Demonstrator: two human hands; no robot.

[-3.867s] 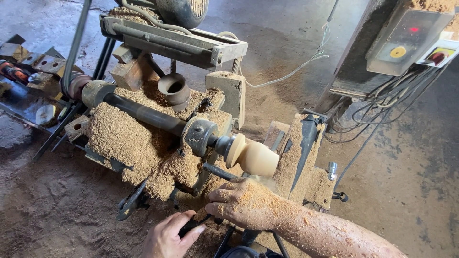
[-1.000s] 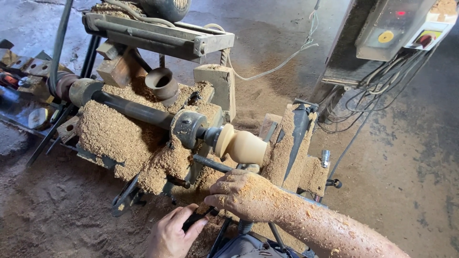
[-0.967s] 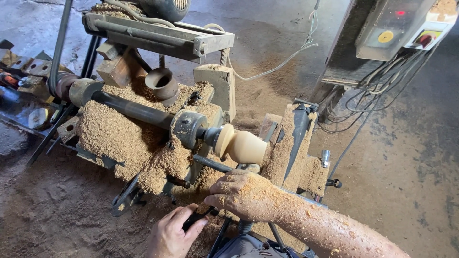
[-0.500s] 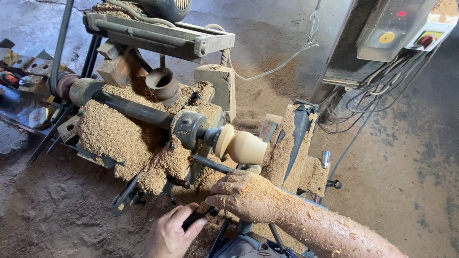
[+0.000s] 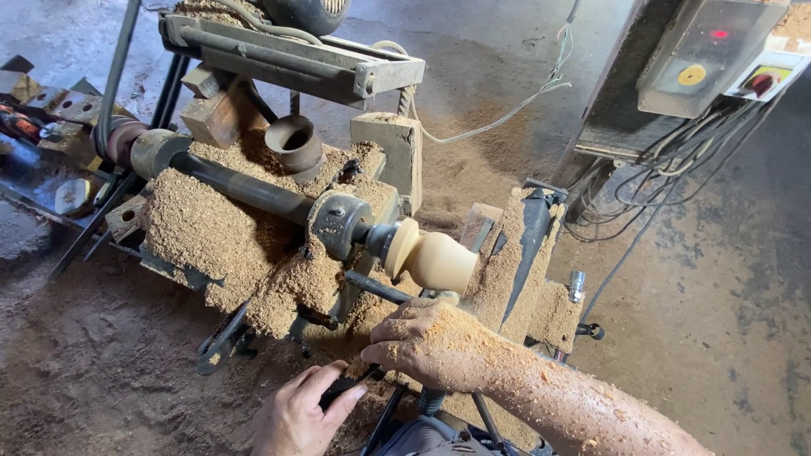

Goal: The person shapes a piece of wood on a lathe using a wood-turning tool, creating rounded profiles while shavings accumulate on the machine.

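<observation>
I see the pale turned wood piece point(image 5: 435, 260) mounted on the lathe chuck point(image 5: 340, 223), just above my right hand point(image 5: 431, 342). That hand's fingers are curled down over the tool rest, sawdust-coated, pressing what looks like a turning tool, though the tool is mostly hidden. My left hand point(image 5: 300, 414), below the wood piece, has its fingers wrapped on a dark handle point(image 5: 345, 387). I judge steady downward pressure near the wood piece matters most.
</observation>
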